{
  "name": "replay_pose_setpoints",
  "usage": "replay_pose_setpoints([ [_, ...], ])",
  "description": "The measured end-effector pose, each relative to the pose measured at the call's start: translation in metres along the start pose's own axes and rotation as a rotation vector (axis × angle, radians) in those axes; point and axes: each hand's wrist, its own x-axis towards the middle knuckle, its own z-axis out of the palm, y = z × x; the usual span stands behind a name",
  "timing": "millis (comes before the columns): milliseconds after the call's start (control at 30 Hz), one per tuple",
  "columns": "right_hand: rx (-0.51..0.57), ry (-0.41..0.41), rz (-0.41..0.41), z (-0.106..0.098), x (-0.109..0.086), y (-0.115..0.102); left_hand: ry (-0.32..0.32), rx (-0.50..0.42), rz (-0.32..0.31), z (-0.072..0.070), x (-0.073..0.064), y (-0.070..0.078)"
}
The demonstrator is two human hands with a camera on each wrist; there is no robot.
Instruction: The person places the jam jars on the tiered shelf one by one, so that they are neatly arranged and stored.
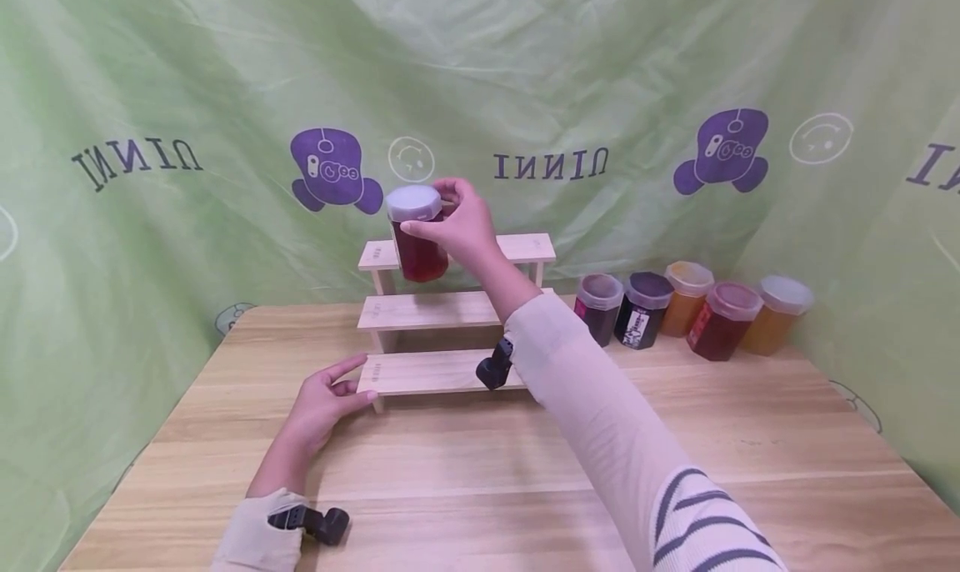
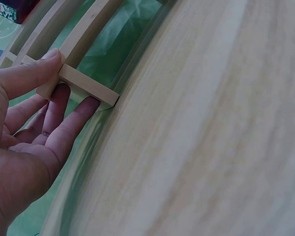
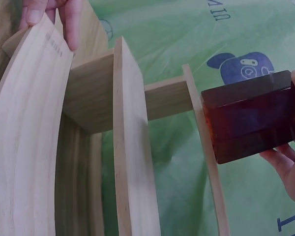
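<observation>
Green printed cloth (image 1: 247, 55) hangs round the desk (image 1: 450, 480), with a three-step wooden rack (image 1: 435, 309) sitting on it. So, the dark red jar (image 1: 422, 253) is up by the left end of the top shelf (image 1: 525, 247), lid up, long axis roughly upright and crossing the run of that board. Can't tell if its base touches the wood. Right hand (image 1: 467, 226) has it, thumb and fingers spread just jar-wide and curled round it near the lid. Left hand (image 1: 322, 401) is lower and closer in, pinching the left end of the bottom shelf (image 1: 427, 372). Five more jars (image 1: 682, 307) stand off to the right.
</observation>
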Motion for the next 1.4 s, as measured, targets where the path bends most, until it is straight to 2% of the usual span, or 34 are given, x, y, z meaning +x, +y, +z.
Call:
replay_pose_setpoints([
  [267,-0.188,0.026,-0.037,0.0,0.001,0.002,0.001,-0.004,0.012,0.001,0.001,-0.001],
  [533,-0.153,-0.011,-0.042,0.003,0.002,0.007,0.007,0.002,0.011,0.0,0.0,-0.001],
  [667,-0.114,-0.045,-0.067,0.002,0.0,0.015,0.003,0.0,0.003,0.0,0.0,-0.001],
  [933,-0.092,-0.049,-0.117,0.003,-0.005,0.033,0.003,0.006,-0.004,0.001,0.0,0.0],
  [1100,-0.089,-0.024,-0.115,0.008,-0.012,0.043,0.004,0.008,-0.002,0.0,-0.002,0.001],
  [1400,-0.153,0.087,-0.14,0.021,-0.013,0.048,0.008,0.017,-0.01,0.001,-0.001,0.002],
])
